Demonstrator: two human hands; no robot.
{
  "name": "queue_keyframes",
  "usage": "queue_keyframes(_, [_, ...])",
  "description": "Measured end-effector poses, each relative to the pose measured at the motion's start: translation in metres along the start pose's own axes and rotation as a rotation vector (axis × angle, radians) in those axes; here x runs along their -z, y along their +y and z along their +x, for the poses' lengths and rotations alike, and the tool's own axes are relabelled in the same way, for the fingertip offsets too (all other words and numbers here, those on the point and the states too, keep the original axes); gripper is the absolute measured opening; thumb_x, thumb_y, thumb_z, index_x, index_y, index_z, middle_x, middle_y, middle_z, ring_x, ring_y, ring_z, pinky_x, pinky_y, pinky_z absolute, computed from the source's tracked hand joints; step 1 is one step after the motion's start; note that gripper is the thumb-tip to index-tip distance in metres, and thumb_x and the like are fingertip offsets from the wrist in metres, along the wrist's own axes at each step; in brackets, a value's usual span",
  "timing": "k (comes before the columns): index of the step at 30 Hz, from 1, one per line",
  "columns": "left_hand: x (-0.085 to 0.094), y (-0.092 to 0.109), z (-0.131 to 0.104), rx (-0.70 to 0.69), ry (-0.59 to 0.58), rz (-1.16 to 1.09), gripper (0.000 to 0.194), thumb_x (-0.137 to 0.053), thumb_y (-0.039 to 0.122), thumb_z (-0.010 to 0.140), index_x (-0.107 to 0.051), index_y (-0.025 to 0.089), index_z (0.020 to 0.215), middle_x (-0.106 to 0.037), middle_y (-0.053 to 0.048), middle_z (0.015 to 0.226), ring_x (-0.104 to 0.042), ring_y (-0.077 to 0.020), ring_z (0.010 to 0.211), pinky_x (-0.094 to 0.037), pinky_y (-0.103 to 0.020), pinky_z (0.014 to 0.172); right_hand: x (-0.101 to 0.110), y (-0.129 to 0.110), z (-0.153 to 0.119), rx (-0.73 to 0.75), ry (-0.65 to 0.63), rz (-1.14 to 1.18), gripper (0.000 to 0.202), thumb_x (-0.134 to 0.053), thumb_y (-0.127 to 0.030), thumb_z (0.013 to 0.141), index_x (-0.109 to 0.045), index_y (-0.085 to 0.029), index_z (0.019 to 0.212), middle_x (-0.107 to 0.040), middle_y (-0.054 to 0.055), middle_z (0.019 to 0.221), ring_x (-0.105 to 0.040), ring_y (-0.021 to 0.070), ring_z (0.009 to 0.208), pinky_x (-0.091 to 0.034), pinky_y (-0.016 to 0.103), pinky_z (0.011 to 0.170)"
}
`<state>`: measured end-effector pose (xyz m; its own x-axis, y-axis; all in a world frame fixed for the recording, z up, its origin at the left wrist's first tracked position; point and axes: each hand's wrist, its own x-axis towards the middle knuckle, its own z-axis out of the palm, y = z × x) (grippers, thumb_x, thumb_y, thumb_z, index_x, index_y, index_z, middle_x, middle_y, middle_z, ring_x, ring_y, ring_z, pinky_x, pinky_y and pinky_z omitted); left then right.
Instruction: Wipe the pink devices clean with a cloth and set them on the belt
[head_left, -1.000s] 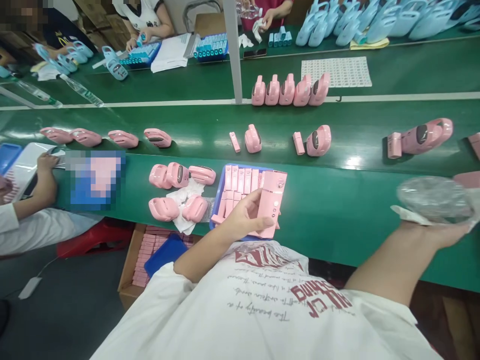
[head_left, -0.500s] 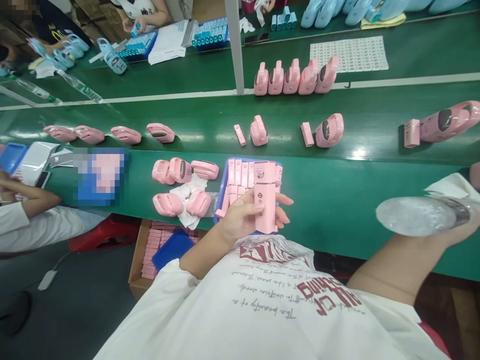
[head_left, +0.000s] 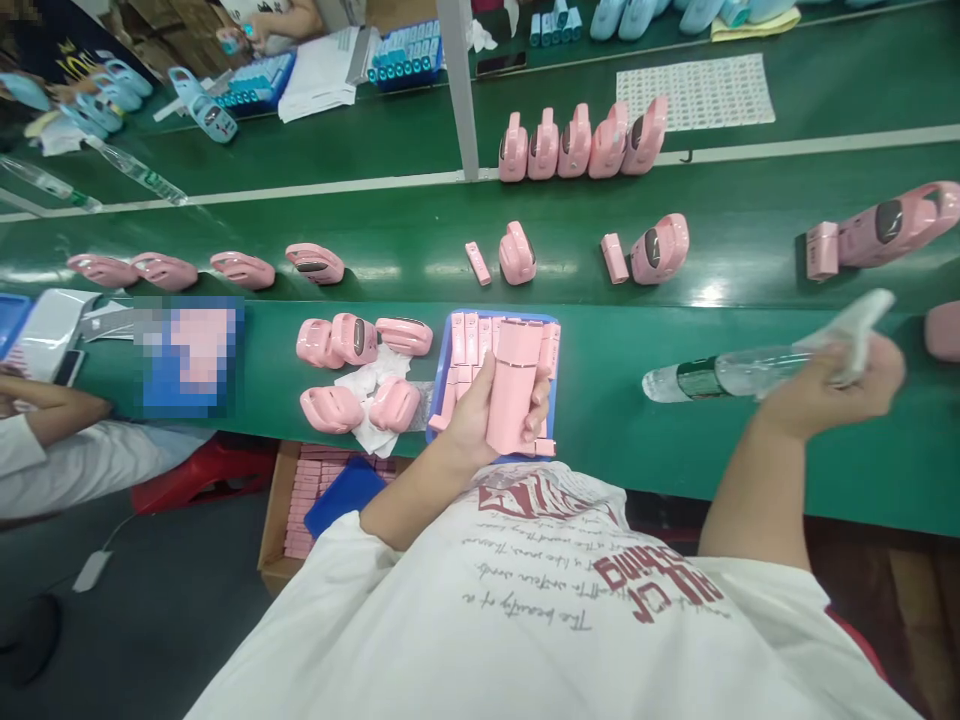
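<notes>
My left hand (head_left: 480, 410) is wrapped round a pink box-shaped device (head_left: 516, 385) with a seam near its top end; a plain face points up. The device is above a blue tray (head_left: 555, 390) filled with small pink box-shaped pieces (head_left: 471, 338). To the right, my right hand (head_left: 844, 385) is closed on a crumpled white tissue (head_left: 859, 325). A clear plastic bottle (head_left: 750, 372) with a green label extends leftward from that hand. Its right end is partly hidden, and I cannot tell whether the fingers touch it.
Several pink handled devices (head_left: 332, 408) lie on white tissues left of the tray. More line the green bench (head_left: 600, 400) and the raised strip beyond. A carton of pink pieces (head_left: 300, 500) stands below. Other people sit at left and across, near blue devices (head_left: 202, 105).
My left hand has turned the pink device so its button side no longer shows. My right hand and the tissue have moved up and left; the bottle has moved left and looks smaller.
</notes>
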<state>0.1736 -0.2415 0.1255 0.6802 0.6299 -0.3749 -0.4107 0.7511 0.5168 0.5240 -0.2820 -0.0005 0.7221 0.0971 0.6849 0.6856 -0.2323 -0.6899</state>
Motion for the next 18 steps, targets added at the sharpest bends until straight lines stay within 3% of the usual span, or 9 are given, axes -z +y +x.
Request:
queue_keyframes(4, [0.003,0.001,0.001,-0.032,-0.022,0.011,0.055,-0.039,0.065,0.084,-0.062,0.016,0.097,-0.046,0.001,0.06,-0.045,-0.0079,0.044,-0.036,-0.02,0.041,0.003,-0.003,-0.019,0.187,-0.234,-0.043,0.052,-0.037,-0.056,0.08,-0.066,-0.014,0.091,-0.066,0.021,0.096,-0.064,0.0292,0.096,-0.048,0.046,0.084])
queue_keyframes(8, [0.0,0.002,-0.001,-0.024,0.006,0.01,0.065,-0.035,0.07,0.082,-0.059,0.016,0.11,-0.051,-0.001,0.066,-0.05,-0.0104,0.05,-0.04,-0.023,0.046,0.017,-0.028,0.006,0.117,-0.542,-0.299,0.041,-0.037,-0.041,0.078,-0.068,-0.016,0.085,-0.067,0.018,0.088,-0.06,0.0302,0.103,-0.045,0.046,0.085])
queue_keyframes(10, [-0.003,0.001,-0.003,-0.013,0.057,0.028,0.072,-0.032,0.074,0.08,-0.056,0.016,0.115,-0.055,-0.003,0.072,-0.055,-0.0135,0.058,-0.045,-0.026,0.052,0.023,-0.053,0.029,0.015,-0.693,-0.487,0.028,-0.044,-0.034,0.074,-0.065,-0.016,0.071,-0.062,0.016,0.07,-0.061,0.0303,0.09,-0.044,0.045,0.076])
queue_keyframes(13, [-0.007,-0.002,-0.004,-0.001,0.089,0.062,0.078,-0.029,0.078,0.078,-0.053,0.017,0.119,-0.059,-0.006,0.079,-0.06,-0.0177,0.068,-0.049,-0.029,0.059,0.031,-0.104,0.053,-0.04,-0.778,-0.639,0.021,-0.046,-0.025,0.075,-0.058,-0.016,0.061,-0.043,0.007,0.048,-0.05,0.02,0.058,-0.039,0.041,0.064])
queue_keyframes(15, [-0.009,-0.006,-0.003,-0.009,0.078,0.077,0.08,-0.028,0.08,0.076,-0.053,0.018,0.12,-0.061,-0.007,0.083,-0.062,-0.0196,0.074,-0.05,-0.031,0.063,0.034,-0.141,0.052,-0.018,-0.921,-0.557,0.022,-0.046,-0.025,0.078,-0.061,-0.016,0.065,-0.038,0.003,0.044,-0.044,0.0157,0.052,-0.04,0.038,0.063])
queue_keyframes(18, [-0.012,-0.01,0.0,-0.009,0.059,0.068,0.081,-0.026,0.08,0.077,-0.053,0.017,0.121,-0.064,-0.009,0.09,-0.063,-0.0226,0.085,-0.051,-0.034,0.071,0.036,-0.191,0.017,-0.05,-1.09,-0.122,0.03,-0.045,-0.033,0.086,-0.069,-0.019,0.097,-0.053,0.002,0.054,-0.05,0.014,0.052,-0.047,0.037,0.066])
